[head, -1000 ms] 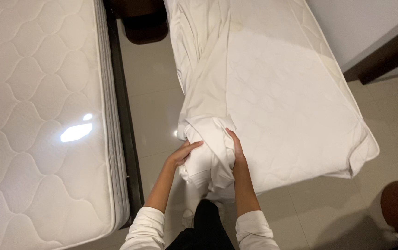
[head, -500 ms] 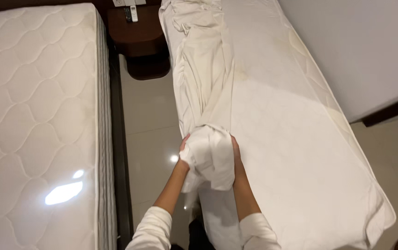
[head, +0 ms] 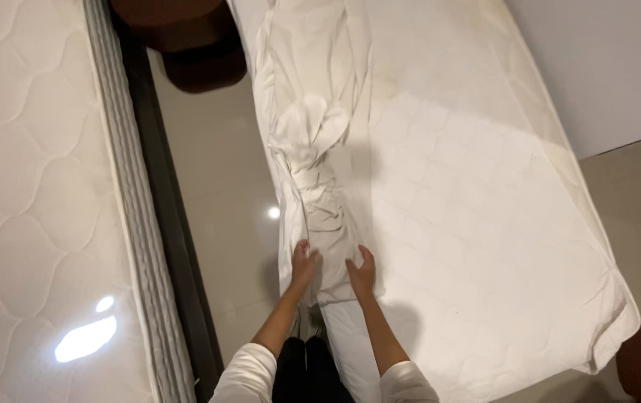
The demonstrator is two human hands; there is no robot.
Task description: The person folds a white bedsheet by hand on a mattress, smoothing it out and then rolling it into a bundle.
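Bunched white sheet [head: 313, 157] is now flung out further up the right bed's [head: 485, 246] left edge, left hand [head: 304, 263] and right hand [head: 361, 270] gripping its near end, so a hard tug could drag it onto the floor [head: 216, 186].

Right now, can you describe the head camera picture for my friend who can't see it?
Two hands, left hand and right hand, press on a bunched white sheet along the edge of a white mattress. Another quilted mattress lies left, across a shiny floor.
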